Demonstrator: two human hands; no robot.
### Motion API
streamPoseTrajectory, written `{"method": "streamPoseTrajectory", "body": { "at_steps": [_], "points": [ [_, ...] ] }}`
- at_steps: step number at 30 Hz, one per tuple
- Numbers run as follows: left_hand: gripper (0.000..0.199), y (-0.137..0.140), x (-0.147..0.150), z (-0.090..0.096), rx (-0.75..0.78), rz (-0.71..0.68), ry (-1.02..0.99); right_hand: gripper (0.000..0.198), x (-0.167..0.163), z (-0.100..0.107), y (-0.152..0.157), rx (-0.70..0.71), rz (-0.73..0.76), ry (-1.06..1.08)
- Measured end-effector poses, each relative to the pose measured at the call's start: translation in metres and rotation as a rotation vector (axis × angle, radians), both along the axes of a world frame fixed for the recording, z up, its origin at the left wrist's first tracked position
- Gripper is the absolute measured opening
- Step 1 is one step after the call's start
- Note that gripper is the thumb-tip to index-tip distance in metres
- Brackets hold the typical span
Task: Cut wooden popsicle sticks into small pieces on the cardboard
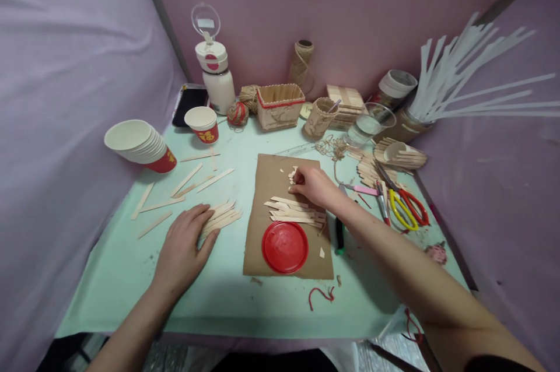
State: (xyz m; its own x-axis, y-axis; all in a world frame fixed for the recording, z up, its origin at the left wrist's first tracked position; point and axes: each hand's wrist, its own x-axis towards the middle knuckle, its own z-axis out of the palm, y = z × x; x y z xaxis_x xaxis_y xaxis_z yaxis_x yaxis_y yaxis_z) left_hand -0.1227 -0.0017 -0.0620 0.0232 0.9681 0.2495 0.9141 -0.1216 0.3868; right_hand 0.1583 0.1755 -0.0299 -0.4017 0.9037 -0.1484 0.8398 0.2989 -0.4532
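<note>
My left hand (186, 244) lies on the table, its thumb and fingers closed about a bunch of wooden craft sticks (223, 217) with slanted ends. Over the brown cardboard (268, 185), my right hand (312, 185) is pinched down on small wooden offcuts (291, 176); what sits between the fingertips is partly hidden. Below that hand, more slant-cut craft sticks (295, 211) lie in a loose pile. A round red lid (284, 247) is on the cardboard just in front of them.
Loose sticks (161, 204) and stacked paper cups (140, 144) stand left. Behind are a white bottle (219, 86), a stick basket (280, 106) and a twine spool (301, 63). Red-handled scissors (413, 207), yellow-handled pliers (402, 210) and a clear cup (370, 124) are right.
</note>
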Motion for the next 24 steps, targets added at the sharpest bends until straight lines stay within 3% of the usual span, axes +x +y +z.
{"method": "streamPoseTrajectory", "body": {
  "at_steps": [5,9,14,19,24],
  "points": [
    [0.034,-0.002,0.003,0.003,0.0,0.017,-0.009,0.013,-0.009,-0.001,0.009,0.061,-0.081,0.021],
    [0.034,-0.003,0.005,0.004,-0.027,0.027,-0.025,0.017,-0.005,0.016,-0.001,0.076,-0.11,0.074],
    [0.031,-0.009,0.006,0.009,0.047,0.098,-0.121,0.018,0.031,0.043,-0.044,0.073,-0.164,0.184],
    [0.018,-0.023,0.004,0.023,0.159,0.277,-0.135,0.044,0.091,0.051,-0.098,-0.005,-0.329,0.272],
    [0.015,-0.031,0.01,0.031,0.007,0.213,-0.078,0.039,0.12,0.042,-0.136,-0.042,-0.526,0.261]
  ]
}}
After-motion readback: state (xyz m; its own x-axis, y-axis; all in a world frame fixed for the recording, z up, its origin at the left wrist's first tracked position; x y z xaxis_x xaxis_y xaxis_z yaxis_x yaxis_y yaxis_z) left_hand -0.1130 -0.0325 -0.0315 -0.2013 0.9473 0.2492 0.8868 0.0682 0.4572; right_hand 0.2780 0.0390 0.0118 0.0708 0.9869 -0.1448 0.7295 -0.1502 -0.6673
